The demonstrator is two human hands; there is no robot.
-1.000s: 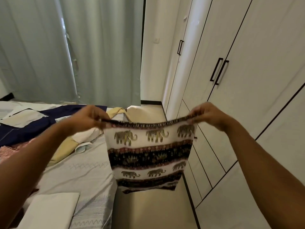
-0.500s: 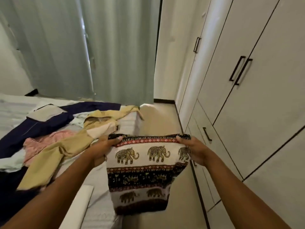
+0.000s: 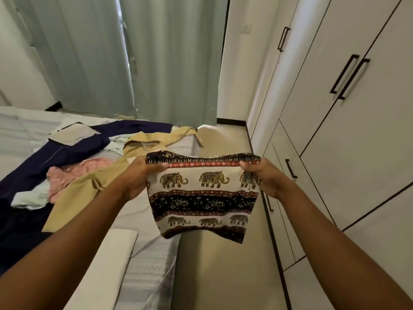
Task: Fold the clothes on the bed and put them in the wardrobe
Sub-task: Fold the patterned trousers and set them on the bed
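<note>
Lower than a second ago, the elephant-print cloth (image 3: 202, 195) hangs at my 12 o'clock, perhaps folded double. My left hand (image 3: 137, 177) and right hand (image 3: 266, 177) pinch its top corners, with the wardrobe (image 3: 335, 142) at 3 o'clock.

Both forearms show bare from the wrists to the edge of view. The left grip (image 3: 138, 175) and right grip (image 3: 266, 175) are bare as well, thumbnails trimmed short.

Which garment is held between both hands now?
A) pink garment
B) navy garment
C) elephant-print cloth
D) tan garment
C: the left hand and right hand each grip a top corner of the elephant-print cloth, while the navy garment, pink garment and tan garment lie on the bed.
</note>
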